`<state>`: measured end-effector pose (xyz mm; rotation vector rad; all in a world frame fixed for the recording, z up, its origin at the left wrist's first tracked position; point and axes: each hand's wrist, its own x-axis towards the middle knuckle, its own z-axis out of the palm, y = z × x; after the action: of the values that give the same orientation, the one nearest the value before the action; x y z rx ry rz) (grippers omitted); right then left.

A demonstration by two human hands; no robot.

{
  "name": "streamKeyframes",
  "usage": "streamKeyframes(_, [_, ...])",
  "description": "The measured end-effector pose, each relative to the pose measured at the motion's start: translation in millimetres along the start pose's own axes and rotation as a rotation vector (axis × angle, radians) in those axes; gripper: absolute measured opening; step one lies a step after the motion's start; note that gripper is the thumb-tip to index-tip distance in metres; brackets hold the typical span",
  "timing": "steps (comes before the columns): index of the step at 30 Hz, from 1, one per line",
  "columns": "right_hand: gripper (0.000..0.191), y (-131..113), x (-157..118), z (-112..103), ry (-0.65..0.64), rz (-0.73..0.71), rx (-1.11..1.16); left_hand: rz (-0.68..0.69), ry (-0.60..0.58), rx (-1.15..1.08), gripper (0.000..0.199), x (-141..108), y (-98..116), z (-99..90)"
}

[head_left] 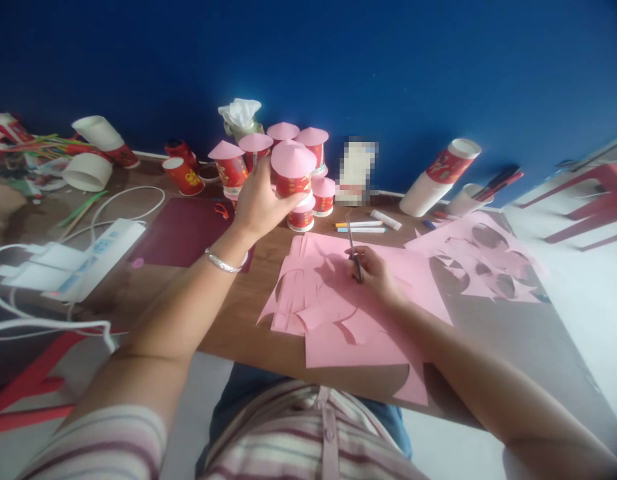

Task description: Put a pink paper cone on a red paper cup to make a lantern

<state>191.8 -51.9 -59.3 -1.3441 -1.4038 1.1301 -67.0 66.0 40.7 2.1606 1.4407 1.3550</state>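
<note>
My left hand (265,200) reaches to the back of the table, thumb and fingers closed round a red paper cup (294,185) with a pink paper cone (293,159) on top. Close around it stand several similar red cups with pink cones, such as the cup (231,172) to its left and another cup (323,200) to its right. Over the pink paper sheets (353,350), my right hand (375,272) is closed on a pair of scissors (357,263), dark-handled, with the blades pointing away from me. Cut strips and curved scraps lie on the sheets.
Markers (361,227) and a glue stick (386,219) lie beyond the paper. Pink offcuts (488,260) with round holes, stacked cups (441,177) and a pen cup (465,200) are at right. A power strip (101,257) with white cables and a maroon sheet (181,233) are at left.
</note>
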Motion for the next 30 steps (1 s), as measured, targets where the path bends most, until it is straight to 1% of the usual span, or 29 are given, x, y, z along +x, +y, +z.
streamKeyframes(3, [0.032, 0, -3, 1, -0.018, -0.092, -0.184, -0.006, 0.033, 0.022, 0.071, -5, -6, -12.4])
streamKeyframes(7, [0.029, 2, -9, 5, 0.01, -0.332, -0.477, -0.077, 0.082, 0.06, 0.067, -20, -17, -37.0])
streamKeyframes(10, [0.028, -1, -14, 9, 0.019, -0.522, -0.663, -0.092, 0.11, 0.109, 0.07, -35, -24, -51.3])
streamKeyframes(13, [0.033, -10, -18, 9, -0.059, -0.686, -0.829, -0.101, 0.129, 0.155, 0.068, -49, -29, -55.1])
streamKeyframes(16, [0.035, -25, -20, 2, -0.144, -0.768, -0.971, -0.105, 0.115, 0.164, 0.066, -60, -35, -49.6])
streamKeyframes(19, [0.031, -36, -20, -15, -0.117, -0.799, -1.087, -0.06, 0.107, 0.137, 0.064, -66, -41, -40.5])
streamKeyframes(22, [0.03, -40, -18, -43, -0.058, -0.76, -1.196, -0.013, 0.112, 0.101, 0.062, -71, -44, -32.6])
streamKeyframes(24, [0.031, -36, -18, -66, -0.035, -0.678, -1.28, 0.018, 0.103, 0.086, 0.062, -74, -43, -28.3])
streamKeyframes(27, [0.034, -25, -18, -99, -0.049, -0.505, -1.363, 0.073, 0.088, 0.06, 0.06, -80, -37, -21.9])
streamKeyframes(30, [0.036, -12, -21, -124, -0.042, -0.362, -1.398, 0.099, 0.088, 0.024, 0.061, -86, -33, -15.7])
